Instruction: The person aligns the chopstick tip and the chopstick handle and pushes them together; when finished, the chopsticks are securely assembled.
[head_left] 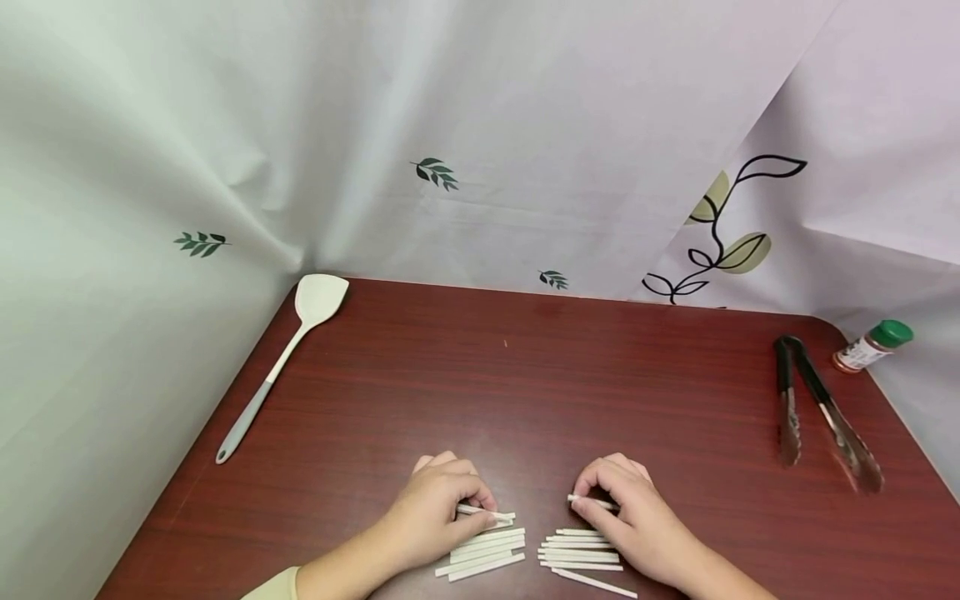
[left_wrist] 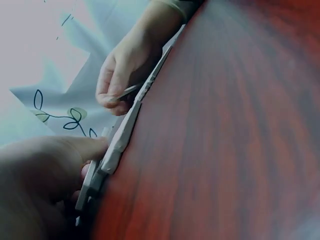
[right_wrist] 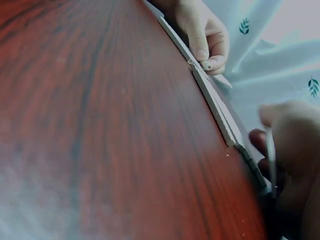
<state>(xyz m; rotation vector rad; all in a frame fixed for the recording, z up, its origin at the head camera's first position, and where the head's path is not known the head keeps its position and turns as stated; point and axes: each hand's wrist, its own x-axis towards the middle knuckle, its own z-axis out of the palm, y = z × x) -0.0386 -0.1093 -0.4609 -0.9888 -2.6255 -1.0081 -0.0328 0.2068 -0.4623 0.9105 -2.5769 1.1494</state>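
Our left hand pinches a white stick, our right hand another stick; a left row and right row of sticks lie toward six o'clock. Outward on the table, we see a spatula at ten, tongs and a green-capped bottle toward two.

The left hand pinches a pale stick just beside more sticks on the wood-grain tabletop. Beyond, the right hand pinches another thin stick (leaf-printed cloth behind).
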